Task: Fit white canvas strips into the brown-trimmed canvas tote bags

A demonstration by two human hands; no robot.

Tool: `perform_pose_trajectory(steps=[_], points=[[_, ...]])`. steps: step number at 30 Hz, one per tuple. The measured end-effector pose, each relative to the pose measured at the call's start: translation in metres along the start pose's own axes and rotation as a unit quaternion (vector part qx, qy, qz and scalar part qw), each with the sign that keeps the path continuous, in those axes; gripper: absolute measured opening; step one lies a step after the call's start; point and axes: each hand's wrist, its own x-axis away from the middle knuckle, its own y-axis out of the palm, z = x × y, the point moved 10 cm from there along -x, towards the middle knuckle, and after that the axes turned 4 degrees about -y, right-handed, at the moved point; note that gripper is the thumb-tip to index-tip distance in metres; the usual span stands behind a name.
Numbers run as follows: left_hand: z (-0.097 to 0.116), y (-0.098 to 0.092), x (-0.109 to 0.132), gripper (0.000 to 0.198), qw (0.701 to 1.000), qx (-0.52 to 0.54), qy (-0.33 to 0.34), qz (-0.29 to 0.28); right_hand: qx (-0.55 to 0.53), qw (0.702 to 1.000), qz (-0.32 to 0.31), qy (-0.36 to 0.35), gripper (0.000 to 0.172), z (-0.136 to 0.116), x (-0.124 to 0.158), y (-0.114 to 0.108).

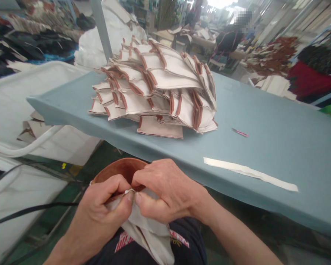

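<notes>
Both hands are closed on one piece of cream fabric [151,235] with a brown part [121,169], held over my lap in front of the table edge. My left hand [102,206] pinches its edge between thumb and fingers. Right beside it, my right hand [165,187] pinches the same edge, the two thumbs almost touching. The loose cream end hangs down toward my lap. A large pile of cream pieces with brown edges [179,70] lies on the blue-grey table [264,117] ahead. The fingers hide part of the pinched edge.
Pink thread snips [240,132] and a cream fabric strip [251,172] lie on the table to the right. White bins [55,70] stand at the left. A black cable [33,210] runs at lower left. Far back, a person [228,40] is among more fabric stacks.
</notes>
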Motion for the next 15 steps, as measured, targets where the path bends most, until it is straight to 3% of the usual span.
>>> perform_pose_trajectory(steps=[11,13,15], points=[[-0.025,0.008,0.009,0.031,0.983,0.074,-0.068,-0.151,-0.141,0.985,-0.030,0.093,0.009,0.015,0.008,0.018],[-0.031,0.007,0.010,0.035,0.981,0.082,-0.065,-0.161,-0.159,0.982,-0.034,0.100,0.011,0.014,0.007,0.021],[-0.038,-0.002,0.007,0.039,0.986,0.083,-0.069,-0.124,-0.161,0.981,-0.031,0.103,0.012,0.013,0.006,0.021]])
